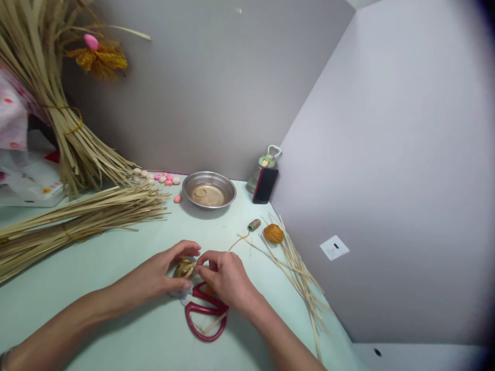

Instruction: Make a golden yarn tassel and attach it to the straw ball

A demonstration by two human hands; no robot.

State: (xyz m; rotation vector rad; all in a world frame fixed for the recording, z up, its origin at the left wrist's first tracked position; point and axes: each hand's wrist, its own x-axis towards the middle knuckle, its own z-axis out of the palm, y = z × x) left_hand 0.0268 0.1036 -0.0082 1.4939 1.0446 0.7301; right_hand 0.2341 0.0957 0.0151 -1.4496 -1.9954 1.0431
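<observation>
My left grip (167,273) loosely cups the straw weave (183,269) over the bench (154,340) by the scissors (204,309), right grip (228,275) nearly closed, pinching its strip end (195,266); tugging too hard could snap that or pop the weave free.

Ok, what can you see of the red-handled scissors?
The scissors with dark red looped handles lie on the pale green tabletop. Their plastic-looking loops stand apart, a pale flat strip inside the nearer one. The blades, toward the left hand, are hard to make out; the right hand may touch the other loop.
</observation>
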